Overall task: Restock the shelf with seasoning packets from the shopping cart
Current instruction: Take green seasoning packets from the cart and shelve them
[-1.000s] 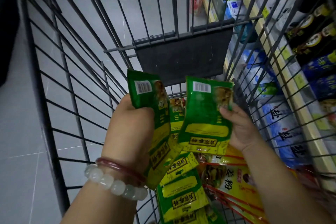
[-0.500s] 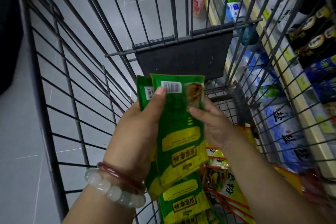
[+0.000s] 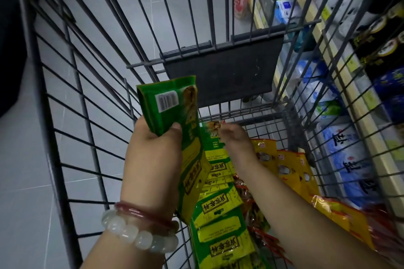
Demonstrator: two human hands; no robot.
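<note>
In the cart, over the green row: my left hand grips a small stack of green packets, thumb clamped across the front, barcode end up. How many are in the stack I can't tell; the edges overlap. My right hand is down at the top of the row, fingers curled on the next green packet. It's motion-blurred, so whether that's a firm pinch or just contact is a judgement call; I read it as a pinch.

Progress: early, I'd say. Nothing in hand has reached the shelf on my right. A long overlapping row of green packets is left in the cart, plus yellow packets and red ones beside it.

Hard to see:
- The shelf shows only through the cart wire; blue-and-white bags and dark bottles there, no obvious slot for green packets.
- Bottom of the row is cut off by the frame edge, so remaining count unknown.
- My right forearm covers part of the red packets.
</note>
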